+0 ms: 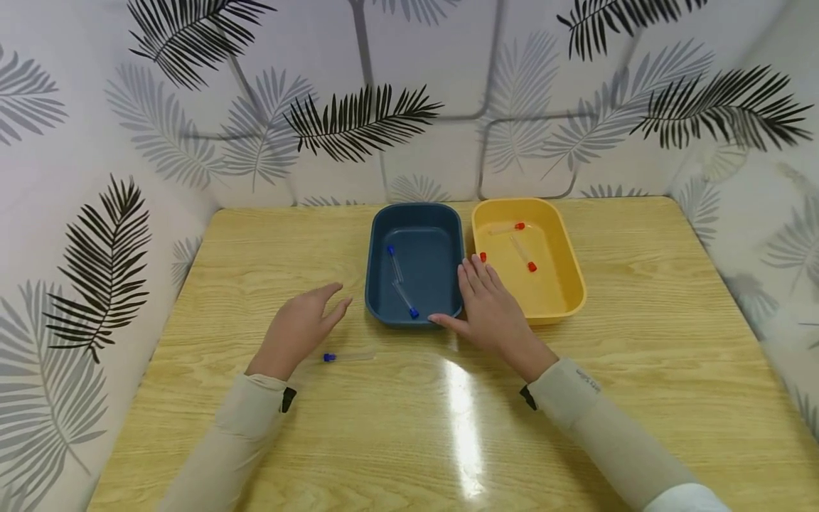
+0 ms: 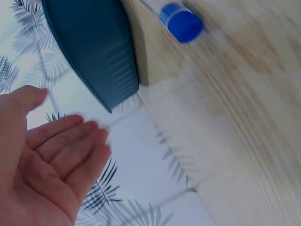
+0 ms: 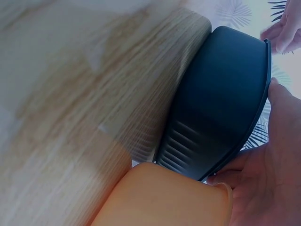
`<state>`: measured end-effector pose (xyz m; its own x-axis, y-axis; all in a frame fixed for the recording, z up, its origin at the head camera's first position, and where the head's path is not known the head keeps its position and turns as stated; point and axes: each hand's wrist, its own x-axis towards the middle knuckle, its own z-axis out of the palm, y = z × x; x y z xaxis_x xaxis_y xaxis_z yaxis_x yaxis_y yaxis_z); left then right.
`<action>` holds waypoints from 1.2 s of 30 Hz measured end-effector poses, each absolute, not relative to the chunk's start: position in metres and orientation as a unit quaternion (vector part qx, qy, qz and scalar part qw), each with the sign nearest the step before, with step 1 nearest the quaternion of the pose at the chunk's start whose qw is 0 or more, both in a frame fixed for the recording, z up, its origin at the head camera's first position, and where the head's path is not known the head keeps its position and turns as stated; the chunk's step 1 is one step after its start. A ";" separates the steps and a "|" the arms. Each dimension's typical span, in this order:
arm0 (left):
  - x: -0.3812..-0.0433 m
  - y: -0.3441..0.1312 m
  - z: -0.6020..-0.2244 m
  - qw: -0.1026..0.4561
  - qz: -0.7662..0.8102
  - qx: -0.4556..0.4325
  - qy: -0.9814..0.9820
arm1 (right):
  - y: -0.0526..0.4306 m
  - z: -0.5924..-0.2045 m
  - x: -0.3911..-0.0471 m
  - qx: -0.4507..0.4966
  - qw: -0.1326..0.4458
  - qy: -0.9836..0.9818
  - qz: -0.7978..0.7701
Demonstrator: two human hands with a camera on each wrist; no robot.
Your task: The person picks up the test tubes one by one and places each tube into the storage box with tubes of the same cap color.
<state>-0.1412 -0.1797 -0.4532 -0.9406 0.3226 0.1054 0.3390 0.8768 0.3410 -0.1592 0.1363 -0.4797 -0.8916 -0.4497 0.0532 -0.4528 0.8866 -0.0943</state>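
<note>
My left hand [image 1: 301, 323] hovers just left of the dark blue bin [image 1: 419, 323], fingers loosely extended and nothing in them. In front of it on the table lies a clear tube with a blue cap [image 1: 329, 357], its cap also large in the left wrist view. Two more blue-capped tubes [image 1: 403, 295] are inside the blue bin. My right hand [image 1: 489, 309] rests at that bin's front right corner, fingers straight along the right rim and thumb at the front rim. The right wrist view shows the thumb and fingertips right at the bin's edge [image 3: 221, 89].
Immediately right of the blue bin stands a yellow bin [image 1: 566, 263] containing red-capped tubes [image 1: 523, 254]; my right hand partly overlaps it. The wooden table [image 1: 640, 398] meets a leaf-patterned wall covering [image 1: 422, 163] behind the bins and at both sides.
</note>
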 end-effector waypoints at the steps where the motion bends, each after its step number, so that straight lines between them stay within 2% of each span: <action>1: -0.139 -0.182 -0.453 0.026 -0.177 -0.169 -0.969 | 0.136 -0.479 -0.159 0.232 0.015 -0.971 0.057; 9: -0.125 -0.192 -0.459 -0.014 -0.193 -0.170 -0.966 | 0.136 -0.479 -0.159 0.234 0.019 -0.970 0.057; 19: -0.123 -0.189 -0.479 -0.117 -0.216 -0.239 -0.939 | 0.137 -0.475 -0.160 0.232 0.017 -0.971 0.055; 36: -0.117 -0.182 -0.491 -0.101 -0.192 -0.276 -0.936 | 0.136 -0.478 -0.159 0.234 0.011 -0.970 0.059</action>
